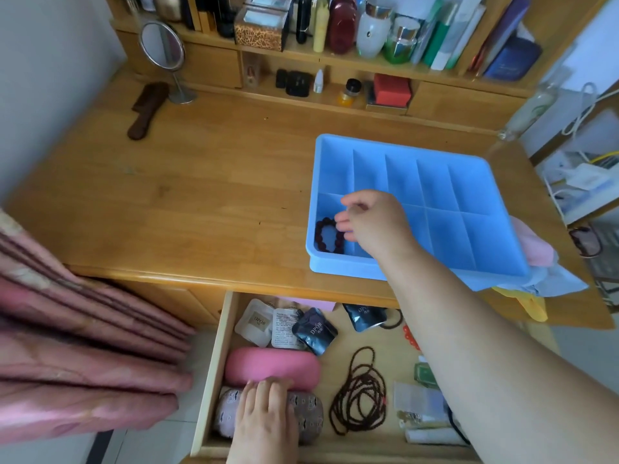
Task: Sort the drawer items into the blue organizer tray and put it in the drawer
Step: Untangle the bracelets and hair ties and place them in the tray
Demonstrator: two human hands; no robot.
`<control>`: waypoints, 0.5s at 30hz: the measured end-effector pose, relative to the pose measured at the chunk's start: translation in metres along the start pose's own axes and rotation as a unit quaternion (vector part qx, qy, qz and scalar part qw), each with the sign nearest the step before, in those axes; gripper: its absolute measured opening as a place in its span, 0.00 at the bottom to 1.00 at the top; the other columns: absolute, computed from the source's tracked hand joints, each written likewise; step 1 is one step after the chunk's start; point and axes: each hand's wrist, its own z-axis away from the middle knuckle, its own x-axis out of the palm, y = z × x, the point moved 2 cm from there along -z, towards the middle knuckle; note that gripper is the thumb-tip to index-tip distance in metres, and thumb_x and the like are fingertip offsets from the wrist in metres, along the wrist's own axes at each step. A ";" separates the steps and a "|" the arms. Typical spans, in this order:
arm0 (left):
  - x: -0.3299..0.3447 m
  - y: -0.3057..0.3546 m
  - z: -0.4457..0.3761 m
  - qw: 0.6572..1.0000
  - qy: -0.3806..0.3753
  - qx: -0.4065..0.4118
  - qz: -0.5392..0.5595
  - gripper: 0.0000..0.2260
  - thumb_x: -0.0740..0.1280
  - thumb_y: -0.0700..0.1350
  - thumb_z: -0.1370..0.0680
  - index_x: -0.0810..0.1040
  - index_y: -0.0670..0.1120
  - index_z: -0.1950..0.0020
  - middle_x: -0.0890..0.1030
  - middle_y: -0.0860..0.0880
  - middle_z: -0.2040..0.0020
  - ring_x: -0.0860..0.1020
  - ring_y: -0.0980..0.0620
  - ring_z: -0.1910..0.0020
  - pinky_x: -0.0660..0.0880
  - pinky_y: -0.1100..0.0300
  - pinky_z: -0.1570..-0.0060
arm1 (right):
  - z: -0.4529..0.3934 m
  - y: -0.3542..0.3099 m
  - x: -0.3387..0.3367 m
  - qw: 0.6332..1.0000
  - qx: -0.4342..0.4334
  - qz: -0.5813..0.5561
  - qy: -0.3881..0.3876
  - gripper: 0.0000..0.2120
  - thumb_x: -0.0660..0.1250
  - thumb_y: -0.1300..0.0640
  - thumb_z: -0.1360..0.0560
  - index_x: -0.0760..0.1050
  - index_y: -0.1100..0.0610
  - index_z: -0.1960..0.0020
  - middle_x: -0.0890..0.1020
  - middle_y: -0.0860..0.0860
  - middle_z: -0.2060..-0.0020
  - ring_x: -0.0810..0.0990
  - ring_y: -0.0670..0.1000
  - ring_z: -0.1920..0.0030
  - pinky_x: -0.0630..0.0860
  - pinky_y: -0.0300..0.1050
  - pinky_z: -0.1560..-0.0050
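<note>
Blue organizer tray sits right of centre on the tabletop, its near edge close to the tabletop's front lip, with bare wood stretching to its left. Right hand, fingers loosely curled and holding nothing, hovers over the tray's lower-left compartment, where a dark bead bracelet lies. Left hand rests flat on a patterned case in the open drawer at bottom centre, just below a pink case.

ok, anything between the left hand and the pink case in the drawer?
Nothing visible. The left hand lies on the patterned case, its fingertips reaching the pink case right behind it. Drawer is open, nothing on top of the case.
</note>
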 end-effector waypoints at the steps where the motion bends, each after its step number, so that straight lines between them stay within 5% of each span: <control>1: -0.001 0.001 0.000 1.000 -0.001 -0.001 0.002 0.13 0.58 0.46 0.32 0.70 0.51 0.49 0.80 0.48 0.60 0.70 0.51 0.57 0.68 0.53 0.43 | 0.008 0.003 -0.005 1.000 -0.019 -0.014 0.013 0.12 0.56 0.63 0.23 0.76 0.54 0.47 0.83 0.50 0.59 0.83 0.46 0.58 0.81 0.50 0.51; 4: -0.004 0.003 0.000 1.000 -0.010 -0.002 0.008 0.13 0.59 0.46 0.33 0.70 0.51 0.49 0.79 0.48 0.59 0.70 0.51 0.56 0.67 0.53 0.43 | 0.042 0.014 -0.025 0.996 -0.056 -0.046 0.042 0.09 0.59 0.61 0.23 0.77 0.52 0.52 0.83 0.47 0.64 0.80 0.41 0.67 0.79 0.41 0.60; 9: -0.004 0.006 0.004 0.998 -0.052 0.032 -0.007 0.13 0.59 0.47 0.32 0.70 0.50 0.47 0.79 0.49 0.57 0.70 0.51 0.55 0.67 0.52 0.42 | 0.095 0.068 -0.057 0.997 -0.044 -0.064 0.027 0.06 0.64 0.60 0.24 0.79 0.52 0.53 0.83 0.49 0.65 0.78 0.41 0.68 0.75 0.33 0.66; 15: -0.002 0.023 0.005 0.996 -0.069 0.011 -0.055 0.11 0.59 0.48 0.29 0.75 0.47 0.51 0.78 0.48 0.59 0.73 0.47 0.58 0.68 0.53 0.47 | 0.124 0.183 -0.065 0.993 0.073 0.084 -0.028 0.09 0.66 0.60 0.25 0.77 0.46 0.55 0.83 0.45 0.62 0.80 0.40 0.60 0.77 0.38 0.54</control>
